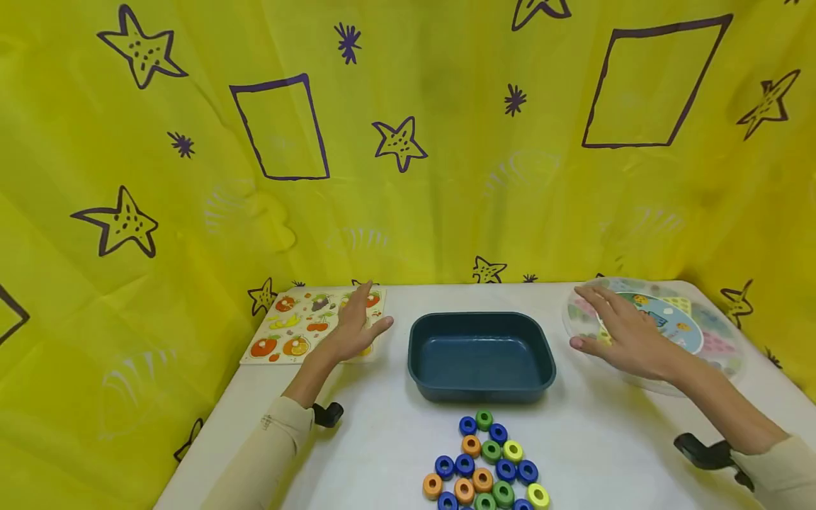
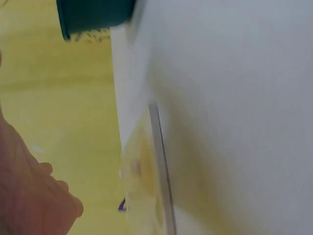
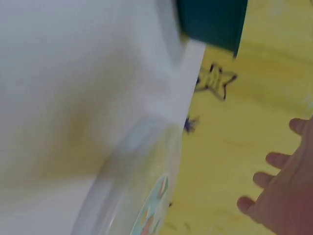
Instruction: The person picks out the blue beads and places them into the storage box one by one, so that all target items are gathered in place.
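My left hand [image 1: 352, 331] is held above the fruit picture board [image 1: 270, 358], fingers extended and the thumb apart, with nothing in its grasp. On the other side my right hand [image 1: 627, 336] hovers over a round clear-rimmed container [image 1: 720, 354] with a printed lid, its fingers spread and holding nothing. Between the hands stands a dark teal rectangular tub [image 1: 481, 393] with nothing inside. In front of it, blue, green, orange and yellow rings [image 1: 482, 479] lie in a cluster, cut off by the lower frame edge. The right wrist view shows the right hand [image 3: 283, 191] apart from the container [image 3: 112, 196].
The white table [image 1: 382, 439] reaches back to a yellow curtain [image 1: 446, 212] printed with stars and frames, which also runs along both sides. Black wrist straps [image 1: 328, 414] show at the cuffs of both sleeves.
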Action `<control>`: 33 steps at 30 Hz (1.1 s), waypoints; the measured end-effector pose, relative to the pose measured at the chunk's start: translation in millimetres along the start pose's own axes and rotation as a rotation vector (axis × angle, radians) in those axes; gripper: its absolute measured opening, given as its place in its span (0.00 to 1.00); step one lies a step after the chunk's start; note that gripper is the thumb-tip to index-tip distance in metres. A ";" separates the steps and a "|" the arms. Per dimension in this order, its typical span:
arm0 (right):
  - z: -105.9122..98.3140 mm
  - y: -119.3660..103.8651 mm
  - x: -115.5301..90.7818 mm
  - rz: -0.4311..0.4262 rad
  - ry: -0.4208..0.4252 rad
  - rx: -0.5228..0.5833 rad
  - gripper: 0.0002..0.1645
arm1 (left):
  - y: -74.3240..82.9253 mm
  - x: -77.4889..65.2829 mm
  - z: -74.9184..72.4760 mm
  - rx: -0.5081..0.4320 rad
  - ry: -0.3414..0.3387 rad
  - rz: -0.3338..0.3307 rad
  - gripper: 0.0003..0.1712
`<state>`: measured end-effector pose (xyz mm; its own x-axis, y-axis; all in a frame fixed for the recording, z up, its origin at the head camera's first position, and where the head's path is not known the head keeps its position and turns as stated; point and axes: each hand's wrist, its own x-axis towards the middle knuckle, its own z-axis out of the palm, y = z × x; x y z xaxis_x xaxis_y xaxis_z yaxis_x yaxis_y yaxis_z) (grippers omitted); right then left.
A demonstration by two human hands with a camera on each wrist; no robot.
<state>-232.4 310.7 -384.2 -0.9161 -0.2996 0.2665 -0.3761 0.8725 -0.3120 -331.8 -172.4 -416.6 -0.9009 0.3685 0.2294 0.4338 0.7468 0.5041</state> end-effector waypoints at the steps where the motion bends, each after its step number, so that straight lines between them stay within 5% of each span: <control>1: -1.2 -8.2 -4.9 -0.036 0.015 0.054 0.52 | 4.2 -2.1 1.6 -0.120 0.001 0.015 0.50; 4: -1.0 -32.3 -22.6 -0.154 0.038 0.218 0.47 | 17.0 -9.8 7.4 -0.385 -0.031 0.030 0.46; 7: 5.8 -52.6 -39.6 -0.254 -0.006 0.407 0.37 | 33.9 -19.1 10.2 -0.535 -0.103 0.019 0.45; 10: 20.2 -66.8 -52.1 -0.289 -0.140 0.641 0.27 | 50.9 -29.8 10.1 -0.581 -0.164 -0.003 0.45; 15: 52.7 -78.1 -64.5 -0.187 -0.393 0.922 0.18 | 67.2 -44.0 12.9 -0.578 -0.216 -0.003 0.43; 23: 81.3 -82.2 -76.7 0.000 -0.563 1.022 0.15 | 66.3 -47.4 26.4 -0.657 -0.252 0.070 0.39; 33: 88.0 -81.6 -76.2 -0.031 -0.564 0.981 0.15 | 65.5 -45.4 30.2 -0.750 -0.296 0.059 0.39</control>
<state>-144.1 228.3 -459.4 -0.7431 -0.6637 -0.0853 -0.1188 0.2562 -0.9593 -262.0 -123.5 -419.2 -0.7905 0.6049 0.0959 0.2606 0.1904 0.9465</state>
